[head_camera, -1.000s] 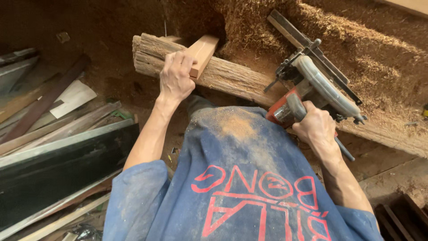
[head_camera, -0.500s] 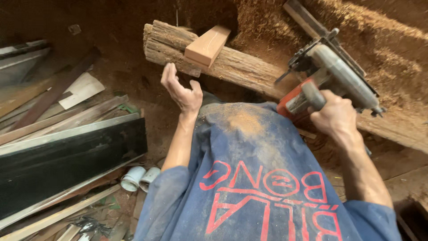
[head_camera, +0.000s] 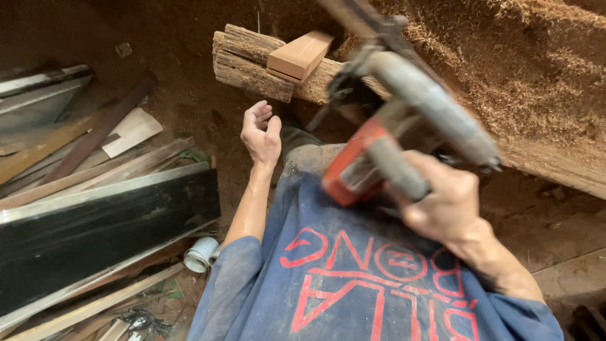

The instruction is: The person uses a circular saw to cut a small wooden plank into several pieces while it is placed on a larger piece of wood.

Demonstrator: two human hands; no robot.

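My right hand [head_camera: 442, 202] grips a grey and red nail gun [head_camera: 404, 120] and holds it raised and blurred over my lap. My left hand [head_camera: 262, 134] hangs empty with its fingers loosely curled, a little below a rough weathered beam [head_camera: 252, 66]. A small smooth wooden block [head_camera: 300, 55] lies on top of that beam, apart from both hands. My dusty blue shirt with red print [head_camera: 353, 278] fills the bottom of the view.
A long black panel with pale metal edges [head_camera: 95, 227] lies at left among wooden slats and boards [head_camera: 82, 164]. A white pipe end [head_camera: 202, 254] sits below it. Packed sawdust and earth [head_camera: 524, 69] rise at the upper right.
My left hand let go of the wooden block and dropped away from the beam. My right hand swung the nail gun up and leftward, closer to the camera.
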